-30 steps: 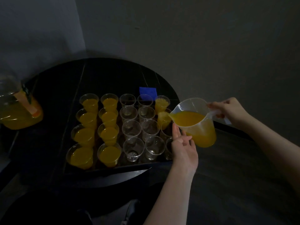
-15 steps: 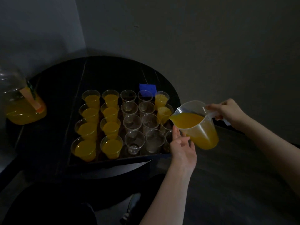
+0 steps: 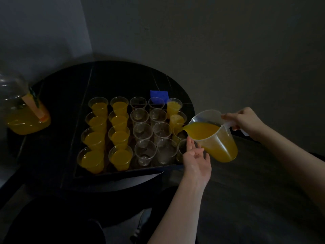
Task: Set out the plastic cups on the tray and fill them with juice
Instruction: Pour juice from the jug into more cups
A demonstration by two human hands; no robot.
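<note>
On the round dark table (image 3: 123, 74) we found a dark tray (image 3: 123, 173) holding clear plastic cups in a grid: the two left columns full of orange juice, the two middle columns empty (image 3: 145, 152). A blue square (image 3: 159, 95) lay beyond the tray, and a large juice bottle (image 3: 22, 111) stood at far left. Our right hand (image 3: 244, 120) gripped the handle of a translucent measuring jug (image 3: 214, 136), tilted, spout over the third cup (image 3: 179, 133) of the rightmost column. Our left hand (image 3: 197, 159), fingers straight and relaxed, touched the nearest right-column cup (image 3: 182, 150), partly hiding it.
</note>
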